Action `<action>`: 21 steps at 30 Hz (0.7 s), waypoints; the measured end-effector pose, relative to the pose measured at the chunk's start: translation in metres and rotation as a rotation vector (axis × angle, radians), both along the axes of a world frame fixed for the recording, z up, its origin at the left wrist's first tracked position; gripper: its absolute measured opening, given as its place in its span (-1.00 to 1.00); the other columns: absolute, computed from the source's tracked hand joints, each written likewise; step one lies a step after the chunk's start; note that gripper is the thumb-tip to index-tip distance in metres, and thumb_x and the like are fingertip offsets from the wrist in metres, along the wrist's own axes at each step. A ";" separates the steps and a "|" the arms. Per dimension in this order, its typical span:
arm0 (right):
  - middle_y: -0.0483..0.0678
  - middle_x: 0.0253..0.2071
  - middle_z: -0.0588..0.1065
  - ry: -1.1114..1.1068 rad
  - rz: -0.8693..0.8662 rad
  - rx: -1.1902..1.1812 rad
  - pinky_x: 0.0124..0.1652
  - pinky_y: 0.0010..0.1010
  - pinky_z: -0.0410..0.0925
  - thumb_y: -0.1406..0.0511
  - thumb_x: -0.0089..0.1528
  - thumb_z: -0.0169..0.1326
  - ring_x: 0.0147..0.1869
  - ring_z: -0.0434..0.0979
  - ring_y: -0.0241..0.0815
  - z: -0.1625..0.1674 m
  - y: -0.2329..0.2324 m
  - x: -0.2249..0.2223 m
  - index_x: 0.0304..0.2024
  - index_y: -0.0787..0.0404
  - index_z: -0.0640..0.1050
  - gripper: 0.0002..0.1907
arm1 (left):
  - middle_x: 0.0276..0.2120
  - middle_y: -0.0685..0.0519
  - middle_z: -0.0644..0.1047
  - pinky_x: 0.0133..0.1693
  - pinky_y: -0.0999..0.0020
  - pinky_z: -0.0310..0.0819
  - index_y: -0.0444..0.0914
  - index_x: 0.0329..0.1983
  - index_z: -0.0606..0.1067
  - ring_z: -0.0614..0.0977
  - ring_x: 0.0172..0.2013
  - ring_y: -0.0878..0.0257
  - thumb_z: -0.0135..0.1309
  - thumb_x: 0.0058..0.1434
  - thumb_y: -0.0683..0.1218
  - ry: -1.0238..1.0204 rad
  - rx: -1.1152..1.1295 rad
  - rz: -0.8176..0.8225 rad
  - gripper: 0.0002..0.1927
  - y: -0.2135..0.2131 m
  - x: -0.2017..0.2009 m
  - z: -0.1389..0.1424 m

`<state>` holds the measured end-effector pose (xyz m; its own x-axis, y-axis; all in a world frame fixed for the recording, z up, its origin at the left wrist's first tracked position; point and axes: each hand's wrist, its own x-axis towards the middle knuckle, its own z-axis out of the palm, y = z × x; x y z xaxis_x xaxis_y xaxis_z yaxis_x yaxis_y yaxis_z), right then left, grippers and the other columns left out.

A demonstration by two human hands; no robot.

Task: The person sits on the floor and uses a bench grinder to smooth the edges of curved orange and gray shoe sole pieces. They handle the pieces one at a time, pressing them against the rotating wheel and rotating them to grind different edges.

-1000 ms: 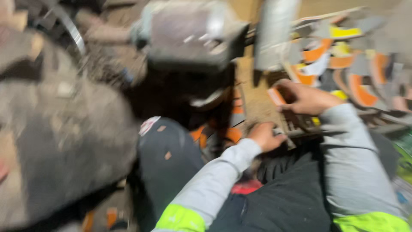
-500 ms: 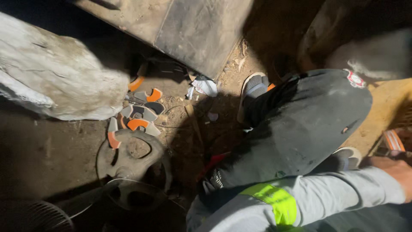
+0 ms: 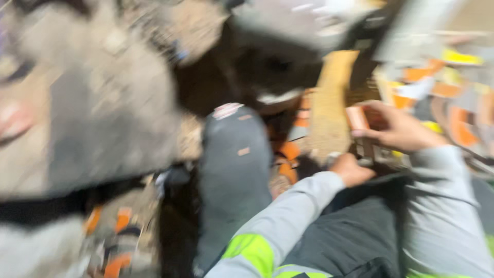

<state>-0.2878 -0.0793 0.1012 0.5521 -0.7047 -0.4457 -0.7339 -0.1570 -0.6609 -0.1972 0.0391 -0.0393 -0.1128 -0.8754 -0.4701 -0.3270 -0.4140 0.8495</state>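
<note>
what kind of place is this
Probably a rough workshop or scrap yard, though the picture is blurred. The ground is bare dirt, orange and grey curved parts lie scattered, and the person's sleeves have bright yellow safety bands.

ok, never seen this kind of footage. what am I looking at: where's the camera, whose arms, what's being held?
The one view comes from a camera worn on a person's head, looking down at their own arms and legs. There is no machine: just two bare hands. The picture is badly smeared by motion, so small details are lost.

The right hand is raised and grips a small pinkish-brown block between thumb and fingers. The left hand sits lower, closed like a fist over something too blurred to name. Both arms wear grey sleeves with yellow-green reflective bands.

The dark shape in the middle is the person's bent knee in dark trousers. Around it is dirt ground littered with orange and grey scrap pieces, and a big pale rock-like mass on the left.
</note>
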 end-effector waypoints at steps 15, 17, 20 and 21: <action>0.13 0.03 0.59 -0.152 0.160 -0.149 0.06 -0.26 0.44 0.33 0.09 0.13 0.09 0.62 0.03 0.052 -0.022 0.019 0.34 0.13 0.34 -0.28 | 0.15 -0.07 0.49 0.13 0.20 0.47 -0.30 0.28 0.32 0.54 0.13 0.11 0.10 0.29 0.01 0.585 -0.367 0.212 -0.45 -0.073 -0.022 -0.007; 0.16 -0.01 0.58 -0.076 0.130 -0.159 0.02 -0.23 0.44 0.32 0.10 0.17 0.06 0.62 0.07 0.050 -0.023 0.020 0.34 0.16 0.31 -0.27 | 0.07 -0.15 0.53 0.05 0.15 0.49 -0.34 0.20 0.37 0.58 0.06 0.04 0.15 0.22 -0.01 0.156 -0.371 0.189 -0.46 -0.072 -0.023 -0.006; 0.17 -0.09 0.60 -0.008 0.087 -0.132 -0.02 -0.21 0.45 0.33 0.10 0.16 -0.01 0.62 0.11 0.049 -0.026 0.023 0.36 0.13 0.30 -0.26 | 0.18 -0.14 0.51 0.16 0.08 0.40 -0.25 0.23 0.44 0.51 0.19 -0.03 0.01 0.41 -0.03 -0.389 -0.610 -0.024 -0.63 -0.085 -0.024 -0.003; 0.17 -0.12 0.61 0.006 0.075 -0.114 -0.04 -0.20 0.45 0.33 0.11 0.15 -0.04 0.63 0.12 0.049 -0.026 0.023 0.36 0.11 0.31 -0.26 | 0.19 -0.15 0.49 0.19 0.09 0.37 -0.26 0.25 0.42 0.50 0.21 -0.03 0.00 0.40 -0.03 -0.403 -0.622 -0.019 -0.61 -0.087 -0.025 -0.003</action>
